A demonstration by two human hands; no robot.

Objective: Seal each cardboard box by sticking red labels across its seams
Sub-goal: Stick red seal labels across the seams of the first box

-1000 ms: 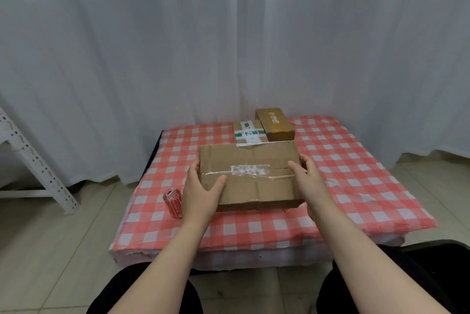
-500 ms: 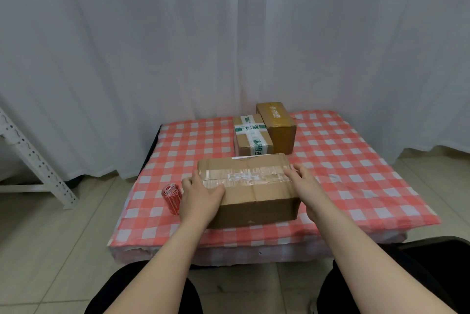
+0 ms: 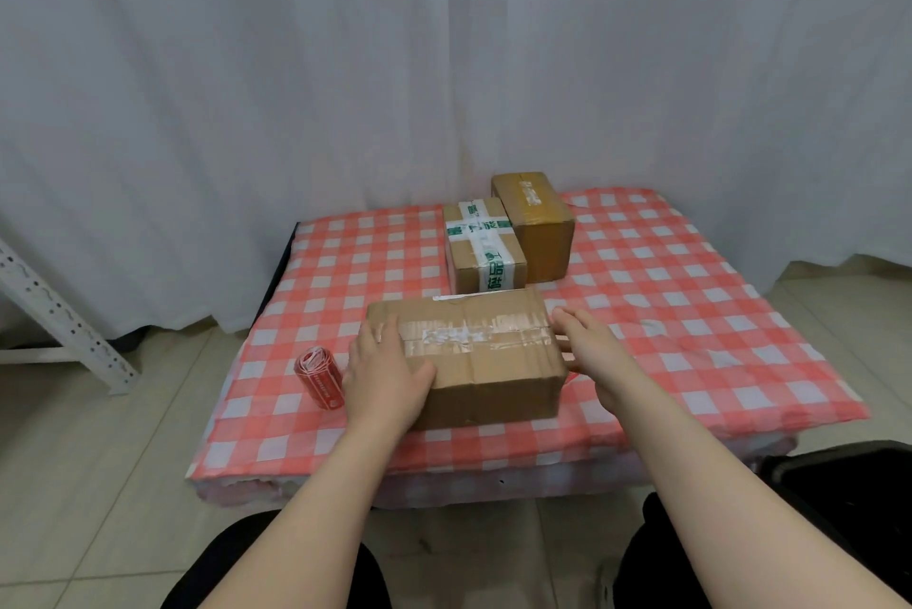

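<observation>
Since 1 second ago we have set the big box flat on the checked cloth. Our left hand clasps its left end; our right hand, fingers spread, rests at its right end. The label roll lies beside it; 2 boxes stand behind, before white curtains. Tape print stays unreadable.

A makeshift packing corner in a plain indoor room.

I sit before a low table draped in a red-and-white checked cloth, on a pale tiled floor. White curtains hang wall to wall behind it. To my left stands the leg of a white slotted-metal shelving rack. Taped cardboard boxes and a roll of red labels sit on the cloth.
</observation>
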